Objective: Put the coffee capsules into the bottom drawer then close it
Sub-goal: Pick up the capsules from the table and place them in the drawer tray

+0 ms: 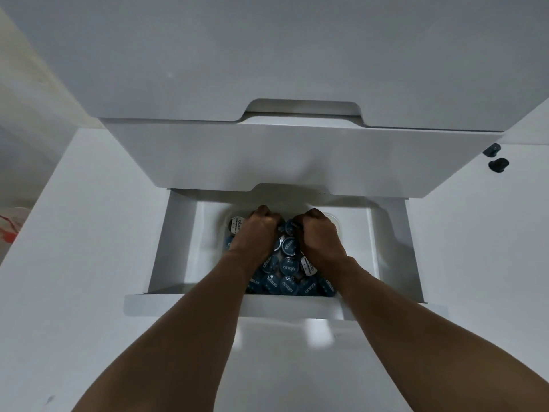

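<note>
The drawer (pixel 181 242) is standing open at the foot of a white cabinet (pixel 267 55). The capsules (pixel 288 267) are lying in a heap in the middle of the drawer, reaching from its centre to its near wall. Most are showing dark blue printed tops and a few are showing white ones.

Both hands are reaching down into the drawer, with the forearms crossing over its near wall. The left hand (pixel 261 230) is resting knuckles-up on the heap's left far side. The right hand (pixel 319 234) is doing the same on the right far side, and a strip of capsules is showing between them. The fingers of each hand are curling down into the heap with their tips hidden, so I cannot tell whether either hand is gripping capsules or only pressing on them.

Above the drawer, another drawer front (pixel 267 156) is overhanging its far end. Two dark knobs (pixel 495 157) are sticking out up and to the right of the drawer.
</note>
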Demonstrator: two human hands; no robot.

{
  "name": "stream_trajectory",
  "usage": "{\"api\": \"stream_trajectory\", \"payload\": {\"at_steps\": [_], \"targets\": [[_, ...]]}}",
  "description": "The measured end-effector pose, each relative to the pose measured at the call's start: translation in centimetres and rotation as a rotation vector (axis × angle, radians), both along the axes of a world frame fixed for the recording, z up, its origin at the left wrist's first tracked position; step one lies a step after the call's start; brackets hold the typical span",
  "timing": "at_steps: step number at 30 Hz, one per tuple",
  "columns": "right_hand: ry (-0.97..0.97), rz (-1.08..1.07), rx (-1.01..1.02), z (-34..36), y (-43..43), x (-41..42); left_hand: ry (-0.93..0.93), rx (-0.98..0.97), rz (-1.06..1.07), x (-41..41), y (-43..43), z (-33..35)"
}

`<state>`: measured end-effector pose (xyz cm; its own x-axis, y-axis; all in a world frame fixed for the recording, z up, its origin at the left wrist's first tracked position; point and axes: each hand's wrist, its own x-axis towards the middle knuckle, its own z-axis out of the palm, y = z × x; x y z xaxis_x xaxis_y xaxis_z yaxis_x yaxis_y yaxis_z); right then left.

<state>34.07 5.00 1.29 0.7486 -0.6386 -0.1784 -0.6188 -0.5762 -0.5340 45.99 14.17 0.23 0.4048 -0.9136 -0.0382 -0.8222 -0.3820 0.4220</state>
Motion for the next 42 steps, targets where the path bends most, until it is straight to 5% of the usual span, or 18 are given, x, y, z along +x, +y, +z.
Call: {"api": "stream_trajectory", "payload": {"at_steps": [14,27,42], "targets": [[-0.048,0.024,-0.253,6.0,0.4,-6.1,-0.182,0.000,0.188,-5.8,3.5,7.0],[-0.134,-0.063,-0.466,14.8,2.5,-17.1,-0.453,-0.210,0.097,-14.1,7.0,16.3],[-0.081,-0.228,-0.596,20.4,2.6,-33.7,-0.551,-0.321,-0.065,-28.3,5.6,22.3]]}}
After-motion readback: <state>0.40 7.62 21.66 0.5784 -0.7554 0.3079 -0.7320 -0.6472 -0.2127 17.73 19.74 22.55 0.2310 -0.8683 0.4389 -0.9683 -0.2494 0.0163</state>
